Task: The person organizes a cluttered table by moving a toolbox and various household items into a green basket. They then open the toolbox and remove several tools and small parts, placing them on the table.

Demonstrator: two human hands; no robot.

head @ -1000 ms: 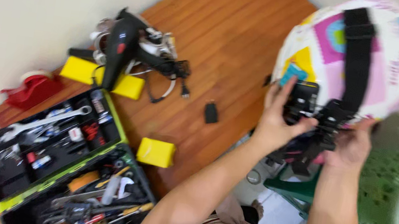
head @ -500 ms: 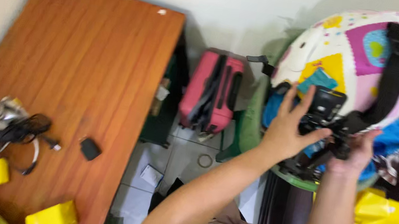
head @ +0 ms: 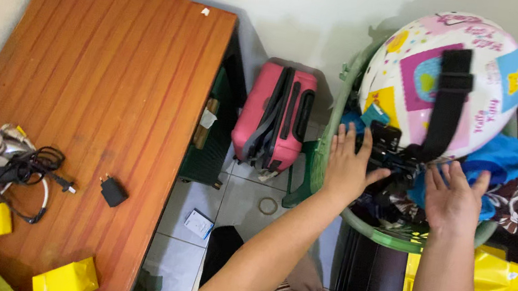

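Both hands rest open: left hand (head: 346, 169) touching the black camera mount (head: 387, 149), right hand (head: 450, 200) just beside it. Mount sits strapped on the colourful helmet (head: 420, 74) in the green basket (head: 330, 129); likely rigid, light, best held by its sides.

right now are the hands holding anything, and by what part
Nothing gripped: left hand lies open against the helmet's black mount; right hand open below it.
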